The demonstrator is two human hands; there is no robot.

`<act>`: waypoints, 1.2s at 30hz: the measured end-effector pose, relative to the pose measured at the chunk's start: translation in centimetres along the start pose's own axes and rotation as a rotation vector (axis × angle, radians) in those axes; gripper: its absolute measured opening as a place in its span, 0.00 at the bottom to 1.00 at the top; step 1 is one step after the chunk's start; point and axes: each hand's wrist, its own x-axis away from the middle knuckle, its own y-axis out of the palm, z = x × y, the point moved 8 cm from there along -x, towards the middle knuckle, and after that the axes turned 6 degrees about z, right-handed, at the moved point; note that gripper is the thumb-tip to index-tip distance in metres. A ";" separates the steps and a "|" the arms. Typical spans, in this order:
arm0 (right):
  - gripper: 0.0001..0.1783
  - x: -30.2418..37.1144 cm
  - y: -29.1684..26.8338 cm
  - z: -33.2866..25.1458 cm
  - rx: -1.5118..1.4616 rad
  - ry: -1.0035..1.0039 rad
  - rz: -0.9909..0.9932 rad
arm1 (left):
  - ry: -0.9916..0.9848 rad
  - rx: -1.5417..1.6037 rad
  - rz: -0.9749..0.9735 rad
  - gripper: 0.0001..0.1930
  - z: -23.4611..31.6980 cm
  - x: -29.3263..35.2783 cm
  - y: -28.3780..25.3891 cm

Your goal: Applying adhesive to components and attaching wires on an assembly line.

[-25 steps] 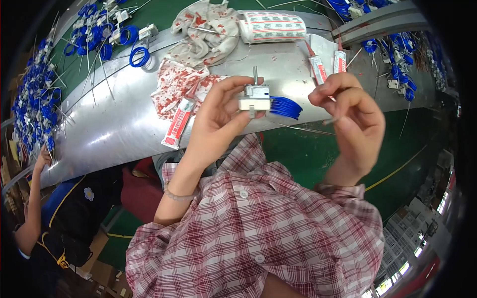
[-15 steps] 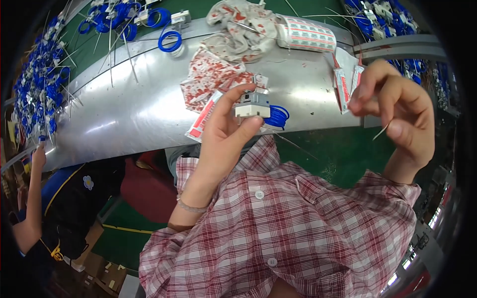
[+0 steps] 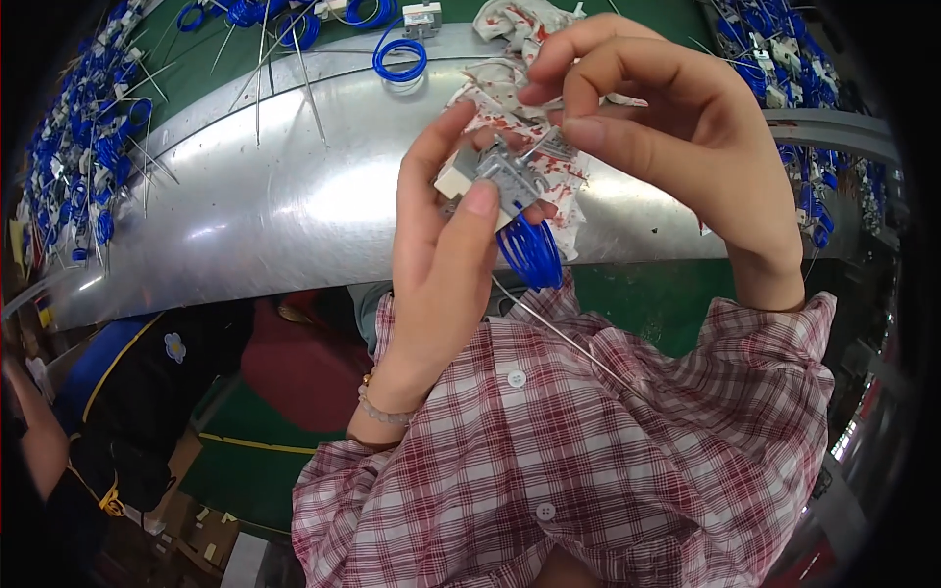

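Observation:
My left hand point(image 3: 441, 255) holds a capillary thermostat point(image 3: 505, 181) with a white and grey body and a metal bracket turned upward. A coil of blue capillary tube point(image 3: 531, 257) hangs beneath it, and a thin metal rod point(image 3: 569, 343) slants down across my shirt. Thumb and index finger of my right hand point(image 3: 701, 147) are pinched at a thin metal pin point(image 3: 539, 145), whose other end reaches the bracket. Whether the pin sits in the bracket, I cannot tell. Behind my hands lies a red-stained cloth point(image 3: 569, 191), partly covered by them.
The shiny metal table point(image 3: 265, 225) curves around me. Another thermostat point(image 3: 421, 18) and a blue coil point(image 3: 400, 61) lie at its back. Heaps of blue-coiled thermostats stand at the left point(image 3: 74, 147) and right point(image 3: 774, 59). At far left is another person's arm point(image 3: 39, 431).
My right hand has come left and up from the table's right side to the thermostat, carrying the thin pin. My left hand has tilted the thermostat, so its bracket side now faces up.

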 end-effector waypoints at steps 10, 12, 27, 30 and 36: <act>0.03 -0.3 2.0 0.0 -0.307 0.373 0.070 | 0.193 -0.033 -0.101 0.32 1.5 0.1 -0.2; 0.03 -0.2 2.2 0.2 -0.318 0.372 0.055 | 0.177 -0.023 -0.100 0.32 1.5 0.0 -0.3; 0.02 -0.9 3.2 2.2 -0.175 0.362 -0.035 | 0.209 -0.007 -0.097 0.31 1.2 0.2 -0.3; 0.02 -0.1 2.1 0.6 -0.252 0.347 0.070 | 0.224 0.007 -0.129 0.31 0.9 -0.1 0.4; 0.02 0.1 2.1 0.7 -0.257 0.340 0.063 | 0.184 -0.005 -0.075 0.30 1.0 0.1 0.1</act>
